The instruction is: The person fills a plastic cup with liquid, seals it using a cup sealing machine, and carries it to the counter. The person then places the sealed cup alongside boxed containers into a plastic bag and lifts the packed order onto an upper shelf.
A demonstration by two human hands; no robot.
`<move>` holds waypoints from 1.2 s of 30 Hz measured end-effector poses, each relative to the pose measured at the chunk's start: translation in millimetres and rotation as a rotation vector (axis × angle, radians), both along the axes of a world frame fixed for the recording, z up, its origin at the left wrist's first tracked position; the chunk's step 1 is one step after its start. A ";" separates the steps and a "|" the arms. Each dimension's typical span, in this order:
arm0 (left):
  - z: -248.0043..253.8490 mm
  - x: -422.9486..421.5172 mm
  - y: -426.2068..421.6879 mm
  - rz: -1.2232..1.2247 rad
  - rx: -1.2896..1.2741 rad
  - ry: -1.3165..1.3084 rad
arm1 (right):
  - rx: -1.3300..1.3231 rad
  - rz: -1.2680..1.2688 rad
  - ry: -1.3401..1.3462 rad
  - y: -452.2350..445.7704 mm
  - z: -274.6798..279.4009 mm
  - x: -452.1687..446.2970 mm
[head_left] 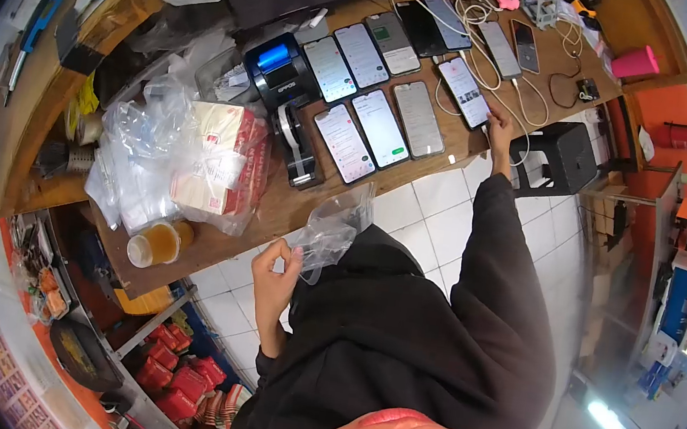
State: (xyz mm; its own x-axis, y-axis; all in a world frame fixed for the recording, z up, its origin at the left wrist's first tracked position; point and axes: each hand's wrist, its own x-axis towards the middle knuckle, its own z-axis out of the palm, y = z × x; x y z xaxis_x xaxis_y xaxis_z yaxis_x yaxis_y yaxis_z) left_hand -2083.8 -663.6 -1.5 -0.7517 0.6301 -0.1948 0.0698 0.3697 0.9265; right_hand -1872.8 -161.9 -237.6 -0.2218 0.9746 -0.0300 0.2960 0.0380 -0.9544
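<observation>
My left hand (273, 281) is closed in a pinch on a clear plastic bag (331, 234), which hangs by the table's front edge. My right hand (501, 136) reaches to the right and is closed at the lower corner of a smartphone (463, 92) with a lit screen. A white cable (525, 151) runs close by those fingers; whether it is plugged into this phone I cannot tell. Left of it lie several more phones in two rows, among them a grey-screened phone (418, 119) and a bright one with a green button (379, 128).
Along the wooden table (223, 255) stand a black label printer (279, 74), a tape dispenser (296, 147), a bagged red-and-white box (218, 156) and a cup of amber drink (158, 245). White cables (471, 11) tangle at the back. A black stool (561, 155) is on the right.
</observation>
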 end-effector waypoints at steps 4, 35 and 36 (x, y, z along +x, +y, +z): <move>7.7 -0.8 15.0 -0.067 -0.007 0.015 | 0.036 0.005 -0.057 -13.7 13.0 -0.3; 9.9 9.6 42.3 -0.148 0.085 0.069 | 0.177 -0.055 -0.607 -15.3 23.1 -19.7; 9.1 10.6 41.2 -0.142 0.086 0.071 | 0.180 -0.049 -0.605 -21.7 33.1 -23.3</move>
State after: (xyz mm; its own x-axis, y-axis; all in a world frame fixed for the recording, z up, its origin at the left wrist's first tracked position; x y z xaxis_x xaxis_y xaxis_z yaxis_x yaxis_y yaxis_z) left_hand -2073.2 -622.4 7.5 -0.6641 0.7428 -0.0849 0.1820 0.2708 0.9453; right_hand -1896.2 -183.7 -204.5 -0.1717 0.9847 0.0291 0.7870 0.1549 -0.5972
